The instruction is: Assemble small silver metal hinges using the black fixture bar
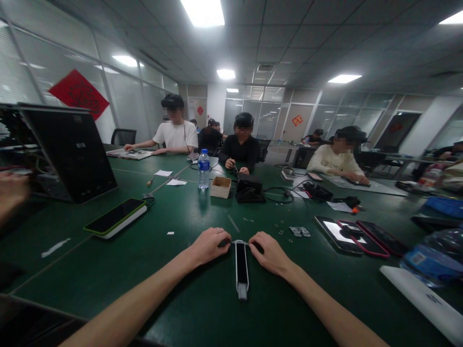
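On the green table lies a narrow, long object (242,264) with a black face, pale edges and a grey tab at its near end. My left hand (210,246) is at the left of its far end, thumb and fingertips pinched together. Opposite it, my right hand (269,253) pinches at the right of that same end. Something thin and light seems to run between the fingertips across the far end, too small to name. Beyond my right hand are small foil-like packets (300,232) and several tiny clear bits (281,232).
A green-edged phone (116,215) rests on a white box at left, near a black HP computer case (68,154). Ahead stand a water bottle (203,169) and a small open box (220,188). Phones (342,236) and a large bottle (434,258) lie right. Co-workers sit across.
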